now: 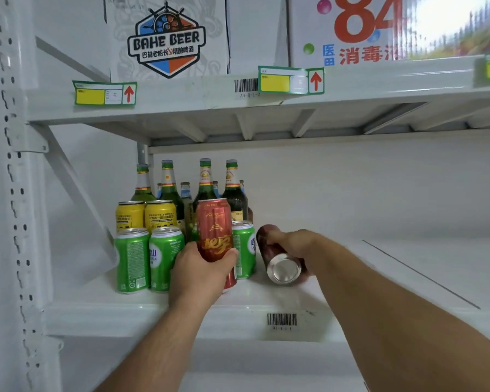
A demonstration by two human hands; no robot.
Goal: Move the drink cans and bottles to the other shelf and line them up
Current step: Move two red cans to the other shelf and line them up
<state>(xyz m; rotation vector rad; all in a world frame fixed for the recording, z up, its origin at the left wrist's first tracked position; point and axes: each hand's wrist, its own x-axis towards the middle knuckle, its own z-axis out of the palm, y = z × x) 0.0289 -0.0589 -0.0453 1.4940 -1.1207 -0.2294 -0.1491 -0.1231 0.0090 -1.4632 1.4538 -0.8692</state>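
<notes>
Head view: the left hand (201, 274) grips an upright red can (215, 230), green cans (147, 258) just beside it. The right hand (292, 246) clasps a tilted dark red can (279, 258), base toward the camera.

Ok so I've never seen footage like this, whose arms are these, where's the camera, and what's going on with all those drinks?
There is no machine here: a person wears one camera on the head, looking down at their own bare arms. The left hand grips an upright red can. The right hand holds a dark red can tipped over, its shiny bottom facing the camera. Both are at a white shelf where green cans, yellow cans and green bottles stand grouped at the left.
</notes>
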